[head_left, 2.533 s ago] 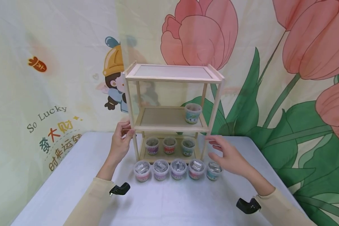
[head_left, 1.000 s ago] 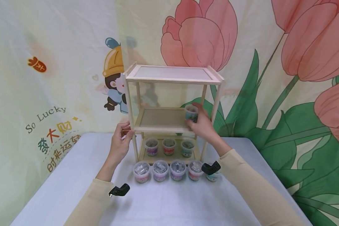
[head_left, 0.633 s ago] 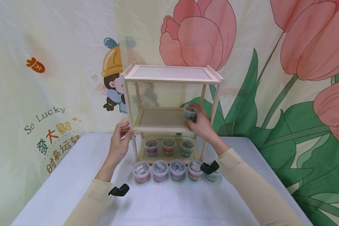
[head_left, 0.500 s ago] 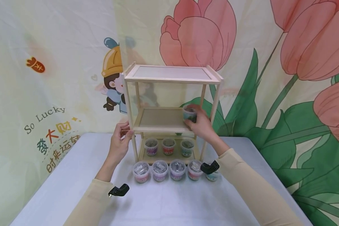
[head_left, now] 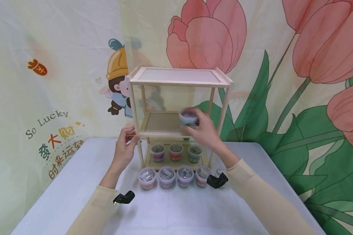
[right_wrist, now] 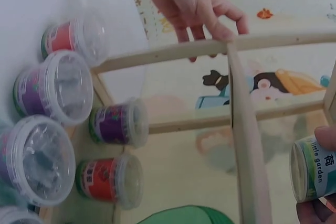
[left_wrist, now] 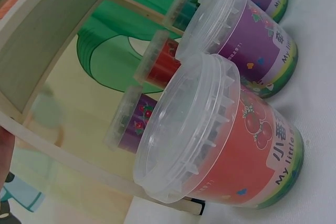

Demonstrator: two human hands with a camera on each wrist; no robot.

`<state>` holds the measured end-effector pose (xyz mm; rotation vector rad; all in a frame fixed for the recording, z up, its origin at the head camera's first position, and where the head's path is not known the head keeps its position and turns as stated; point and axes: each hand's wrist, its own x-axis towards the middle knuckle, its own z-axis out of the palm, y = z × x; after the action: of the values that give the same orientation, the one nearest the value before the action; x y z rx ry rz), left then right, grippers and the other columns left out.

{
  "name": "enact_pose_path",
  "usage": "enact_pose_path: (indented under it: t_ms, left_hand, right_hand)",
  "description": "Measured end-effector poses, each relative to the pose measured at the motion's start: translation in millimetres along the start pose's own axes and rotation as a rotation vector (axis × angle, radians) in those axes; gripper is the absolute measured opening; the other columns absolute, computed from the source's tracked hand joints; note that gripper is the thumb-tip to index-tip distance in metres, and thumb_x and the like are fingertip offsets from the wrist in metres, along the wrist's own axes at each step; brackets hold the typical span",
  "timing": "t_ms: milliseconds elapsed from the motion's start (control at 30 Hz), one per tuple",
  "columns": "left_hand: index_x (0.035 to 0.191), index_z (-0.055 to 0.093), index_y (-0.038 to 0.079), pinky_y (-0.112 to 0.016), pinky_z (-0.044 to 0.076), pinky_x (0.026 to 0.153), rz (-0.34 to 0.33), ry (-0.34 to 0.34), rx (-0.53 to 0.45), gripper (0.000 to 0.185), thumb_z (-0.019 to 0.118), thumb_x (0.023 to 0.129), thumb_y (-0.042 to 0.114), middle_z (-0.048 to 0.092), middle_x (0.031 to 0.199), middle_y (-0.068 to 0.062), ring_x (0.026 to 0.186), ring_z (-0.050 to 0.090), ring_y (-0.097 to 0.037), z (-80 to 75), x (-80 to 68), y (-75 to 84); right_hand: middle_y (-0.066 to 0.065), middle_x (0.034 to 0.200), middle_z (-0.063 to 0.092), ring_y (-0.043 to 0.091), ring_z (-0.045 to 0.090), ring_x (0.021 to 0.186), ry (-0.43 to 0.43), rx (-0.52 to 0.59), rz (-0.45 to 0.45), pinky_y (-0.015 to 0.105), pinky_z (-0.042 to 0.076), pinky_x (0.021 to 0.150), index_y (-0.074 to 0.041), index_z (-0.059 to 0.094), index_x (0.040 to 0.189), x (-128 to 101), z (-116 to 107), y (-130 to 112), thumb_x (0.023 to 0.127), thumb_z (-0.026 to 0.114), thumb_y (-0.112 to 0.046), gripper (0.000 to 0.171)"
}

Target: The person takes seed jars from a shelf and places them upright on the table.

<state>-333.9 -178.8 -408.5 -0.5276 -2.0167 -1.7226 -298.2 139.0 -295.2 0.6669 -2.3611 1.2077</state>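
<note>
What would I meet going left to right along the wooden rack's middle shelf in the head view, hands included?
Left hand → rack's left front post → grey middle shelf panel → teal-labelled plastic cup → right hand holding that cup.

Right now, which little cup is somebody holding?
The blue-green cup at the middle shelf, in the right hand; the others stand on the bottom shelf or the table, with no hand on them.
</note>
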Motion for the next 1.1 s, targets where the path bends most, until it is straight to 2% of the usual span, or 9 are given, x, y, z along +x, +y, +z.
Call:
enact_pose_path:
  t_ms: [167, 300, 567, 767, 1000, 1100]
  left_hand:
    - [0.143, 0.05, 0.004, -0.012, 0.054, 0.089, 0.002, -0.001, 0.0, 0.039, 0.063, 0.108, 0.013, 0.06, 0.129, -0.019, 0.108, 0.058, -0.017, 0.1, -0.2, 0.1]
    - [0.143, 0.049, 0.004, -0.012, 0.054, 0.089, 0.0, -0.002, 0.004, 0.039, 0.063, 0.108, 0.013, 0.059, 0.13, -0.018, 0.109, 0.058, -0.018, -0.4, -0.1, 0.0]
    - [0.144, 0.048, 0.003, -0.012, 0.054, 0.089, 0.002, -0.006, 0.008, 0.039, 0.062, 0.108, 0.011, 0.059, 0.13, -0.019, 0.108, 0.058, -0.013, -0.7, -0.3, 0.3]
    - [0.143, 0.049, 0.002, -0.012, 0.054, 0.088, 0.009, 0.004, 0.013, 0.038, 0.062, 0.108, 0.011, 0.059, 0.129, -0.019, 0.108, 0.058, -0.009, -1.1, -1.1, 0.4]
    - [0.142, 0.048, 0.0, -0.012, 0.053, 0.088, 0.011, 0.003, 0.011, 0.037, 0.061, 0.108, 0.008, 0.06, 0.13, -0.021, 0.106, 0.058, -0.004, -0.7, -0.1, -0.1]
    - [0.142, 0.048, 0.001, -0.011, 0.053, 0.087, 0.006, 0.003, 0.011, 0.038, 0.061, 0.108, 0.009, 0.059, 0.13, -0.021, 0.107, 0.057, -0.005, 0.1, 0.1, 0.7]
  right_hand:
    - [0.016, 0.136, 0.058, 0.031, 0.061, 0.12, -0.025, 0.045, -0.048, 0.048, 0.06, 0.097, -0.008, 0.057, 0.145, -9, 7, -13, 0.09, 0.085, -0.006, 0.062]
    - [0.014, 0.139, 0.058, 0.029, 0.06, 0.124, -0.058, 0.089, -0.046, 0.046, 0.059, 0.1, -0.008, 0.055, 0.146, -20, 16, -22, 0.09, 0.085, -0.003, 0.063]
    - [0.009, 0.132, 0.061, 0.022, 0.06, 0.114, -0.104, 0.07, -0.052, 0.035, 0.061, 0.091, -0.014, 0.06, 0.142, -48, 39, -31, 0.088, 0.088, -0.009, 0.061]
    - [0.003, 0.136, 0.06, 0.016, 0.058, 0.108, -0.139, 0.072, -0.053, 0.031, 0.058, 0.082, -0.018, 0.06, 0.143, -65, 55, -31, 0.089, 0.088, -0.012, 0.061]
    - [0.0, 0.13, 0.061, 0.014, 0.058, 0.111, -0.169, 0.088, -0.003, 0.029, 0.057, 0.089, -0.021, 0.06, 0.141, -88, 83, -25, 0.088, 0.089, -0.013, 0.061]
    - [-0.002, 0.133, 0.061, 0.013, 0.058, 0.113, -0.183, 0.107, 0.025, 0.032, 0.057, 0.091, -0.023, 0.06, 0.14, -99, 96, -22, 0.088, 0.09, -0.014, 0.061]
